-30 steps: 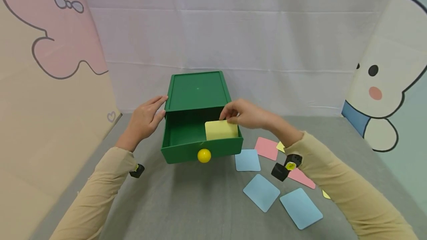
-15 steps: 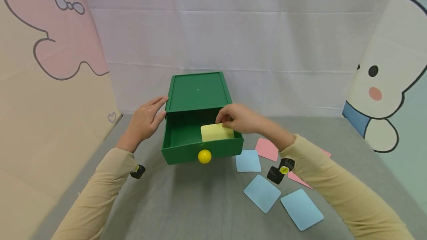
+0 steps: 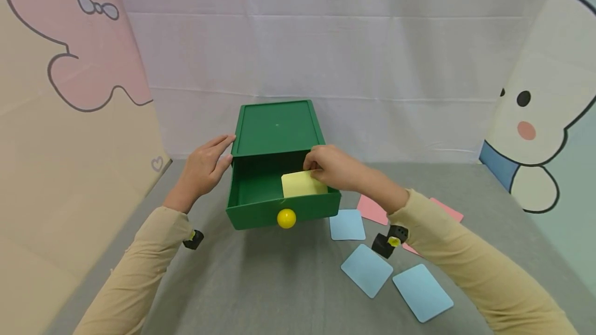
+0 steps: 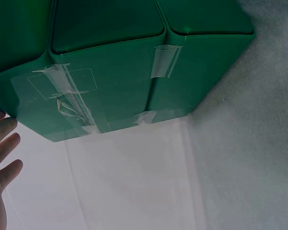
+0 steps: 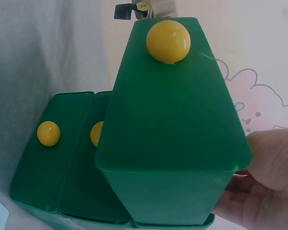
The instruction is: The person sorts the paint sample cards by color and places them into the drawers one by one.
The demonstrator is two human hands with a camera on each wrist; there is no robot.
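Card [image 3: 301, 185] pale yellow, round-cornered, pinched by right hand [image 3: 336, 167]; left hand [image 3: 201, 170] unclenched.

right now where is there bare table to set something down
Bare: the grey table between the left sleeve and the blue cards, this side of the open drawer. Crowded: right of the drawer, with those and pink cards by the right sleeve.
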